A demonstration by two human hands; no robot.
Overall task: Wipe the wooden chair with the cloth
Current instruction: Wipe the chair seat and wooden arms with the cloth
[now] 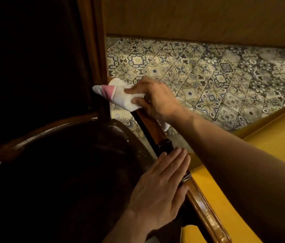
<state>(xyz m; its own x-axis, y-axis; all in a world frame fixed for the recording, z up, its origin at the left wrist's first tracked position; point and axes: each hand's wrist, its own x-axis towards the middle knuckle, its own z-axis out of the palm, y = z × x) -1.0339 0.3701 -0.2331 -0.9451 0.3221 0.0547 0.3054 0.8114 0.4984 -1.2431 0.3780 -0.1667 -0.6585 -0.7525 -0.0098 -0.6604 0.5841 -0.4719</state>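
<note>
Right hand (155,97), frame centre: we find it closed around a white cloth (119,95) with a pink stripe, pressing it onto the far end of the wooden chair (199,207) armrest. Left hand (157,193), lower centre: we note it open and flat, fingers together, resting on the same armrest nearer the camera and gripping nothing. Dark seat (64,181), lower left. Patterned tile floor (225,81), upper right. Yellow surface (281,137), right edge.
</note>
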